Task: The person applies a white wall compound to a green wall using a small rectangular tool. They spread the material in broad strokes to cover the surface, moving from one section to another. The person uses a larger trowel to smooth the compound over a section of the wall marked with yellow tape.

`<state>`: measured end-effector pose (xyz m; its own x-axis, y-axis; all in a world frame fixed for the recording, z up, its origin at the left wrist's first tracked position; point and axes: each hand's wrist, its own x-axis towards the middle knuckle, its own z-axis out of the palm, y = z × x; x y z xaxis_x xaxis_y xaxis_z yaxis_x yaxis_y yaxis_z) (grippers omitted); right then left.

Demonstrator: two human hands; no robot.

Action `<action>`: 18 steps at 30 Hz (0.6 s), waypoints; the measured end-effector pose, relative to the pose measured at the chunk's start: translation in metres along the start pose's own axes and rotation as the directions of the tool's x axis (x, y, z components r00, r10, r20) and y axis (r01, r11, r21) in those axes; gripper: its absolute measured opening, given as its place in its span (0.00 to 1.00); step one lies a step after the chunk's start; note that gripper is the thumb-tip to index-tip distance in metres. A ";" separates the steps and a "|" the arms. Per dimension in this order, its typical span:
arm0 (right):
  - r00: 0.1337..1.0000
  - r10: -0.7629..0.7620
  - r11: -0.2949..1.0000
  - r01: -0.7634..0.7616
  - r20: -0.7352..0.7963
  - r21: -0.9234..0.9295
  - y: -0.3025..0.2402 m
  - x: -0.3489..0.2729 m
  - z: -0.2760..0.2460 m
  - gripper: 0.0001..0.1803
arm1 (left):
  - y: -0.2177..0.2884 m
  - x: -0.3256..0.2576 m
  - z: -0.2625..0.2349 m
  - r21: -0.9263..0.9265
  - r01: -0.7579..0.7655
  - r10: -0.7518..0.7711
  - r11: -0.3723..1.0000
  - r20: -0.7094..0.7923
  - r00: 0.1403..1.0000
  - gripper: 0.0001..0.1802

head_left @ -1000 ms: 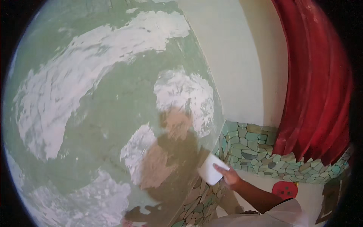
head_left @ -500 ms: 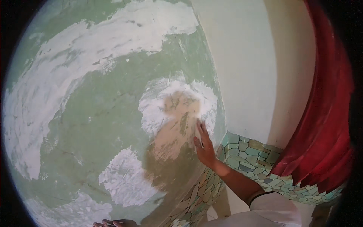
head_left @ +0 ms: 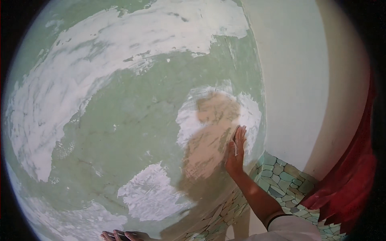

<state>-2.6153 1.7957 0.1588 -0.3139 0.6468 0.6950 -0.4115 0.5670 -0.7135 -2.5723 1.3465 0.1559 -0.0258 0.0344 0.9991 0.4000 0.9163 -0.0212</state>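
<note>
A green wall [head_left: 120, 120] carries rough white patches of filler. My right hand [head_left: 236, 152] lies against it, fingers stretched upward, over the lower right of a white filler patch [head_left: 251, 106]. A pale sliver shows between its thumb and fingers; I cannot make out any object there. My left hand [head_left: 120, 235] shows only its fingers at the bottom edge, stretched out and a little apart, close to another white patch [head_left: 86, 219]. The rest of that hand is hidden. My shadow [head_left: 209, 148] falls across the wall left of my right hand.
A broad curved band of white filler [head_left: 100, 48] sweeps over the upper left. To the right, a cream wall [head_left: 293, 80] meets the green one at a corner. Stone-patterned cladding [head_left: 285, 180] covers the lower wall, and a red curtain [head_left: 345, 188] hangs at the far right.
The view has shifted, so the wall and corner sit further right. My right hand stays by the same filler patch, its fingers closer together and tilted more to the right.
</note>
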 end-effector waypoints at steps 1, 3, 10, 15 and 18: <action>1.000 -0.004 1.000 0.004 -0.020 -0.007 -0.001 0.010 0.000 0.33 | 0.002 0.000 0.002 0.002 0.008 -0.008 1.000 -0.010 1.000 0.21; 0.999 -0.016 1.000 0.016 -0.051 -0.007 -0.004 0.025 0.001 0.31 | 0.000 0.001 0.001 0.002 0.006 -0.006 1.000 -0.017 1.000 0.20; 0.983 -0.184 0.981 0.182 0.016 0.068 -0.041 0.070 0.000 0.32 | 0.000 -0.002 0.006 -0.008 0.029 -0.029 1.000 -0.033 0.999 0.20; 0.930 -0.365 0.929 0.362 0.036 0.075 -0.098 0.109 0.000 0.27 | -0.005 -0.005 0.001 -0.006 0.031 -0.031 0.999 -0.019 0.999 0.19; 0.879 -0.475 0.875 0.475 -0.027 0.094 -0.127 0.157 -0.001 0.27 | -0.003 -0.003 0.001 -0.031 0.033 -0.035 0.999 -0.046 0.998 0.18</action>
<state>-2.6115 1.8257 0.3584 -0.0572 0.3133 0.9479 -0.5894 0.7557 -0.2854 -2.5741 1.3443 0.1528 0.0020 -0.0158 0.9999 0.4276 0.9039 0.0134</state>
